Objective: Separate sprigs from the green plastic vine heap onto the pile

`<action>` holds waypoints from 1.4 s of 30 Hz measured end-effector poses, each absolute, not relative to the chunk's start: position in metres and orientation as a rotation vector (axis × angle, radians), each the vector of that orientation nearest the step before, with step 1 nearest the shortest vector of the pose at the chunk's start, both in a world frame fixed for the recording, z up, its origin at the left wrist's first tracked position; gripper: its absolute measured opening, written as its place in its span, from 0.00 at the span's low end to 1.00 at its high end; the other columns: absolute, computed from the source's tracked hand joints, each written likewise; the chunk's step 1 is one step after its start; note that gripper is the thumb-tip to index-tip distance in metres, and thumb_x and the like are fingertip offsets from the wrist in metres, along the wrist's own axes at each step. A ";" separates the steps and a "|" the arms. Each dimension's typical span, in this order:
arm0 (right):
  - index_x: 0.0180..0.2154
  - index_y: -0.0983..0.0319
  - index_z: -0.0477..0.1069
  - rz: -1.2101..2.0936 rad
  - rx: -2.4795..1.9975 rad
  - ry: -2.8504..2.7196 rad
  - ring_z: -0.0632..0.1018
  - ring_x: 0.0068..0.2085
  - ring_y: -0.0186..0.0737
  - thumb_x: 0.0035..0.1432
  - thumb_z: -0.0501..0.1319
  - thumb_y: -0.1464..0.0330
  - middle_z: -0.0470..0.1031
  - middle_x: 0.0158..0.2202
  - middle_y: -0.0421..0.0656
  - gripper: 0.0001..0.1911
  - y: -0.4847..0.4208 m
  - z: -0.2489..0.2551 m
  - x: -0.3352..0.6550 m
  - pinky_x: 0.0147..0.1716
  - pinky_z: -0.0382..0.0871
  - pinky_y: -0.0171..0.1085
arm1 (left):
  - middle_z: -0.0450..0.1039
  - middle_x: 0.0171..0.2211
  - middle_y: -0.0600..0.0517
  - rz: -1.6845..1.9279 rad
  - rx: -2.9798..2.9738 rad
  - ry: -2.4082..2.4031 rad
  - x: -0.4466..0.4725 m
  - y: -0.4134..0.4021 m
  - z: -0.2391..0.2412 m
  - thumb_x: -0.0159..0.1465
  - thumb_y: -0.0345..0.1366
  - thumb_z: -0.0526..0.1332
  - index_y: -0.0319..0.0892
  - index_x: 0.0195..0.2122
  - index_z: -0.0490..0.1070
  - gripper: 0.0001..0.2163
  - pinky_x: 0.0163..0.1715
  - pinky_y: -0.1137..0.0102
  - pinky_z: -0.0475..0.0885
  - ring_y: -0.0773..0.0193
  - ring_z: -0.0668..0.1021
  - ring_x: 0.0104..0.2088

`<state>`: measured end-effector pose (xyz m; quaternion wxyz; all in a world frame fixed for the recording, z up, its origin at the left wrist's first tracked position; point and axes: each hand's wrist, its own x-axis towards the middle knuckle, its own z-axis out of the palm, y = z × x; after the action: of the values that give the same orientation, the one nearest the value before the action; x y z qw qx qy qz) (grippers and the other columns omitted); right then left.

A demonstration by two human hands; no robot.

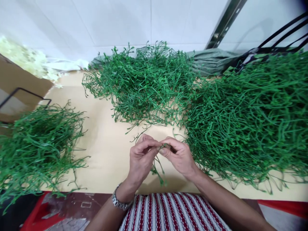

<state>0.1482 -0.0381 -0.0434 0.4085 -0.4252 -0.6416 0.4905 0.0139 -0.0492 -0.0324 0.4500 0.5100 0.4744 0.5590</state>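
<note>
Close to the table's front edge, my left hand point(143, 155) and my right hand point(177, 154) meet with thumbs and fingertips pinched together. Between them is a small sprig of green artificial plant stems point(157, 170), whose thin ends hang below the fingers. Both hands grip it near its upper part; the exact join is hidden by the fingertips. A wristwatch with a metal band point(119, 198) is on my left wrist. Just beyond the hands lies a loose heap of the same green stems point(146, 80), a few strands reaching towards my left hand.
A large pile of green stems point(245, 122) covers the right side of the table point(101, 134); a smaller pile point(43, 141) lies at left. Behind that stand a cardboard box point(21, 77) and pale yellow flowers point(26, 57). Grey-green cloth point(211, 61) runs along the wall.
</note>
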 end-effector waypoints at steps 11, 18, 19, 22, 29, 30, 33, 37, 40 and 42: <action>0.29 0.63 0.68 0.756 -1.048 -2.066 0.64 0.26 0.32 0.58 0.54 0.71 0.61 0.22 0.38 0.07 -0.034 -0.032 0.160 0.25 0.57 0.31 | 0.67 0.25 0.53 1.188 1.884 1.436 0.011 -0.056 -0.020 0.59 0.25 0.53 0.40 0.27 0.66 0.06 0.31 0.71 0.67 0.66 0.70 0.29; 0.30 0.64 0.68 0.693 -1.007 -2.122 0.64 0.25 0.31 0.58 0.54 0.73 0.60 0.22 0.38 0.06 -0.036 -0.032 0.161 0.25 0.57 0.32 | 0.64 0.23 0.55 0.843 1.884 1.450 0.005 -0.052 -0.013 0.59 0.25 0.51 0.40 0.27 0.61 0.06 0.27 0.72 0.63 0.68 0.68 0.25; 0.30 0.64 0.68 0.712 -1.020 -2.105 0.63 0.24 0.31 0.58 0.54 0.73 0.59 0.22 0.37 0.06 -0.037 -0.033 0.161 0.25 0.56 0.31 | 0.64 0.24 0.54 0.839 1.893 1.436 0.004 -0.052 -0.013 0.59 0.25 0.51 0.40 0.27 0.61 0.06 0.28 0.72 0.63 0.67 0.68 0.26; 0.31 0.63 0.68 0.786 -1.067 -2.006 0.62 0.23 0.30 0.56 0.55 0.73 0.57 0.21 0.36 0.04 -0.039 -0.038 0.159 0.23 0.55 0.31 | 0.64 0.27 0.52 0.855 1.946 1.398 0.003 -0.051 -0.013 0.59 0.25 0.51 0.40 0.27 0.61 0.06 0.32 0.70 0.64 0.65 0.68 0.31; 0.31 0.63 0.67 1.128 -1.130 -1.723 0.60 0.21 0.29 0.56 0.56 0.67 0.59 0.21 0.35 0.05 -0.044 -0.048 0.157 0.20 0.54 0.30 | 0.64 0.26 0.52 0.864 1.953 1.299 0.003 -0.051 -0.016 0.59 0.25 0.50 0.40 0.26 0.61 0.07 0.31 0.70 0.63 0.66 0.68 0.29; 0.31 0.63 0.67 1.168 -1.136 -1.710 0.60 0.21 0.29 0.57 0.56 0.66 0.59 0.21 0.35 0.06 -0.044 -0.049 0.157 0.19 0.53 0.30 | 0.64 0.25 0.53 0.870 1.955 1.286 0.003 -0.051 -0.016 0.60 0.25 0.50 0.40 0.26 0.61 0.07 0.31 0.70 0.63 0.66 0.67 0.29; 0.31 0.62 0.64 1.093 -1.096 -1.857 0.60 0.21 0.29 0.59 0.53 0.67 0.59 0.22 0.35 0.06 -0.041 -0.047 0.160 0.20 0.54 0.30 | 0.63 0.24 0.53 0.846 1.960 1.280 0.001 -0.050 -0.015 0.58 0.25 0.50 0.40 0.25 0.61 0.07 0.30 0.70 0.63 0.67 0.67 0.28; 0.31 0.64 0.63 0.703 -0.887 -2.235 0.63 0.25 0.32 0.58 0.51 0.73 0.62 0.25 0.39 0.04 -0.031 -0.041 0.167 0.26 0.57 0.32 | 0.63 0.24 0.54 0.761 1.984 1.272 -0.003 -0.047 -0.010 0.57 0.24 0.50 0.40 0.24 0.60 0.07 0.30 0.71 0.62 0.66 0.67 0.28; 0.30 0.64 0.64 0.381 -0.886 -2.397 0.63 0.28 0.35 0.58 0.50 0.74 0.61 0.25 0.41 0.07 -0.029 -0.038 0.170 0.28 0.57 0.34 | 0.62 0.23 0.55 0.678 1.949 1.284 -0.007 -0.046 -0.009 0.56 0.24 0.50 0.40 0.25 0.61 0.07 0.28 0.71 0.61 0.67 0.67 0.27; 0.29 0.63 0.66 0.176 -0.936 -2.467 0.62 0.28 0.37 0.58 0.49 0.75 0.60 0.24 0.41 0.09 -0.031 -0.037 0.169 0.29 0.56 0.36 | 0.63 0.24 0.54 0.674 1.916 1.324 -0.008 -0.047 -0.010 0.56 0.24 0.51 0.40 0.25 0.62 0.07 0.30 0.71 0.62 0.66 0.67 0.28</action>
<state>0.1695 -0.0312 -0.0370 0.2459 -0.3431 -0.9043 0.0645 -0.0081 -0.0467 -0.0102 0.3509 0.7401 0.5113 0.2602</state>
